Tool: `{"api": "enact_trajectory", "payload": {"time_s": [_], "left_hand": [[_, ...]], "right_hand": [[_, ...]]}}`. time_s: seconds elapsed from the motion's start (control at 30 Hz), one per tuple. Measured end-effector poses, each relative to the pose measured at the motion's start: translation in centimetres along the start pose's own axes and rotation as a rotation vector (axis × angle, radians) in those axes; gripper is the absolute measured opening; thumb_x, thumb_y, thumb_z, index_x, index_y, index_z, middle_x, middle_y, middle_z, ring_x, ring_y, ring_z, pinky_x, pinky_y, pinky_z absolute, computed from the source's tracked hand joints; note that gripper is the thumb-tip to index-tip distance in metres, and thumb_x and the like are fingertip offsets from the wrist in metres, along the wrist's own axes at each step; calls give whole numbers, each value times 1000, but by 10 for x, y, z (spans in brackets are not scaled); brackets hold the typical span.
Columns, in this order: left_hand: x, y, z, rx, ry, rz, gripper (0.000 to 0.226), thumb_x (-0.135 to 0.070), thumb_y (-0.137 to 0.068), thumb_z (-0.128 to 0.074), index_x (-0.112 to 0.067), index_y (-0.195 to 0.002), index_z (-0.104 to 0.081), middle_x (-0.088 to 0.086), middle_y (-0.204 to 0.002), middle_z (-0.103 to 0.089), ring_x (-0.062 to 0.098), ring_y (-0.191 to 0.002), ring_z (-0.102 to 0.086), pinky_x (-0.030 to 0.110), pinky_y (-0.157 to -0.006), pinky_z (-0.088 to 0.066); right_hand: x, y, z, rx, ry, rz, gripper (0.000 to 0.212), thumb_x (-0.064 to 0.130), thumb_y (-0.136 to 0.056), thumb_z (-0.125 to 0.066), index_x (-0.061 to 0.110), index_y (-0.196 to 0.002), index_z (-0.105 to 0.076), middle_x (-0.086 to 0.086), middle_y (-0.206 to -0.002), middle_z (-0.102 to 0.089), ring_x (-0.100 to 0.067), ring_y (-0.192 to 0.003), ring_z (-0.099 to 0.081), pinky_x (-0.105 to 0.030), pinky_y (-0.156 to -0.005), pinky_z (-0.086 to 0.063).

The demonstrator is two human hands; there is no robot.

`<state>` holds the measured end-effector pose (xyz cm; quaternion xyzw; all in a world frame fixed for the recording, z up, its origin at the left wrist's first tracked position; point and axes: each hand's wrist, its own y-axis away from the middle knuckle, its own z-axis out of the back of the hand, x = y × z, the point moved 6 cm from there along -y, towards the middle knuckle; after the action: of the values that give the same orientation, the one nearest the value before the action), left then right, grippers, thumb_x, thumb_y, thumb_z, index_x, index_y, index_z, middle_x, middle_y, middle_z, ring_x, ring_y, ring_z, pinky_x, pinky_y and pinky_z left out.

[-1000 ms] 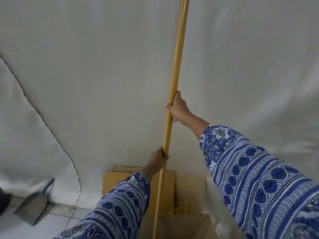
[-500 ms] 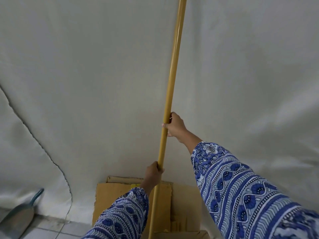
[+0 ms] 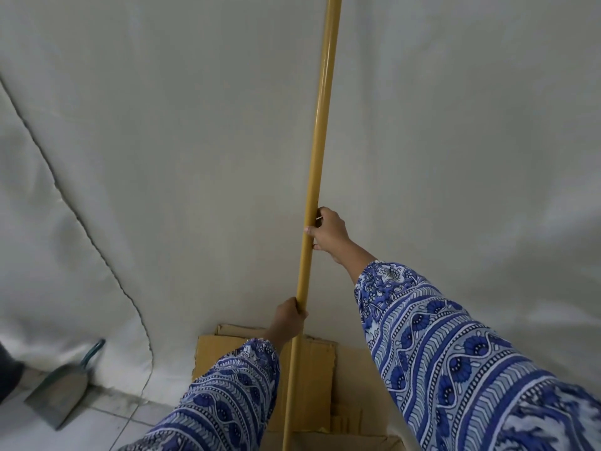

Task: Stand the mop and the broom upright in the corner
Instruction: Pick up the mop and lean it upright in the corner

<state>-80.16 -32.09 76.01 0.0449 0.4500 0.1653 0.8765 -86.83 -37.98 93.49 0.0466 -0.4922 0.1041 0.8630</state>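
In front of a pale grey-white cloth backdrop (image 3: 162,141), in the head view, we see a long mustard-yellow round pole (image 3: 320,131) standing almost upright. It leans slightly, its top running out of the frame at 12 o'clock and its lower part dropping out of sight at 6 o'clock. Its working end is hidden, so we cannot tell whether this is the mop or the broom.

Our right hand (image 3: 328,234) sits just right of centre, at about 3 o'clock from the pole, with its grip closed around the pole: the fingers wrap the shaft and the thumb lies on the near side. Our left hand (image 3: 287,320) is lower on the same pole, toward 6 o'clock from the right hand, and its grip is likewise closed on the shaft. Both arms wear loose sleeves printed in blue and white floral bands (image 3: 455,362).

Behind the lower stretch of the pole, flattened brown cardboard sheets (image 3: 317,369) lean against the backdrop, and the edge of a brown cardboard box (image 3: 341,442) shows at 6 o'clock.

At 8 o'clock, well apart from the pole, a grey metal dustpan with a teal handle (image 3: 60,395) rests on the white tiled floor (image 3: 97,431), its handle tilted up against the cloth. A stitched seam (image 3: 65,196) curves down the backdrop on that side.
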Motion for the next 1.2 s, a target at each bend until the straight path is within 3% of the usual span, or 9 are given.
{"api": "enact_trajectory", "payload": {"time_s": [0.13,0.23,0.43,0.53,0.63,0.7,0.8,0.97,1.2], "left_hand": [[2,1,1,5,16,5,21,-10,-93,-47,3,-108,-53,8,-94,-51,21,-86,-49,34,-83,-47],[1,3,3,6,11,13,28,-13,-94,-48,5,-114,-51,7,-95,-50,20,-86,-48,30,-78,-43],[0,12,5,22,35,61,33,-18,-94,-48,3,-120,-47,13,-104,-55,19,-88,-48,31,-78,-43],[5,18,10,5,29,74,37,-19,-94,-47,3,-123,-43,20,-122,-57,23,-91,-52,38,-87,-48],[10,27,16,-9,-6,83,46,-23,-93,-50,4,-129,-39,19,-125,-54,31,-109,-55,42,-95,-46],[15,33,23,-18,-37,77,47,-23,-93,-51,6,-129,-39,18,-120,-53,29,-109,-52,41,-97,-44],[28,46,42,-52,-71,69,48,-24,-93,-51,6,-129,-39,22,-133,-48,29,-112,-50,40,-99,-42],[70,68,97,-102,-89,80,50,-26,-94,-50,4,-132,-40,22,-139,-43,33,-127,-43,36,-104,-37],[209,131,243,-223,-61,160,44,-25,-94,-50,3,-126,-49,23,-135,-47,34,-125,-44,36,-104,-37]], "right_hand": [[-1,3,-1,11,-3,-20,37,9,-86,-58,2,-120,-48,-19,-123,-58,-30,-105,-59,-47,-95,-51],[0,7,-3,28,-7,-26,39,12,-87,-58,4,-123,-45,-18,-124,-56,-26,-97,-55,-39,-90,-50],[-1,14,-3,61,10,-41,51,16,-88,-58,5,-133,-37,-17,-132,-52,-30,-117,-54,-30,-84,-41],[-5,19,-5,58,6,-48,58,16,-88,-58,4,-137,-31,-17,-139,-46,-31,-124,-50,-31,-91,-41],[-9,25,-4,16,-20,-63,64,16,-89,-57,3,-141,-23,-18,-147,-37,-31,-131,-42,-35,-103,-38],[-11,29,-5,-23,-37,-63,64,14,-89,-56,3,-142,-22,-18,-148,-35,-30,-133,-40,-34,-103,-38],[-12,38,-9,-113,-30,-64,64,12,-89,-56,3,-142,-22,-16,-148,-32,-30,-132,-41,-31,-99,-40],[-6,58,-18,-489,-17,-131,60,11,-86,-54,1,-138,-27,-20,-144,-33,-36,-130,-37,-42,-104,-39],[37,103,-141,-632,-39,-216,65,16,-84,-51,-1,-140,-22,-20,-150,-22,-37,-134,-29,-42,-112,-28]]}}
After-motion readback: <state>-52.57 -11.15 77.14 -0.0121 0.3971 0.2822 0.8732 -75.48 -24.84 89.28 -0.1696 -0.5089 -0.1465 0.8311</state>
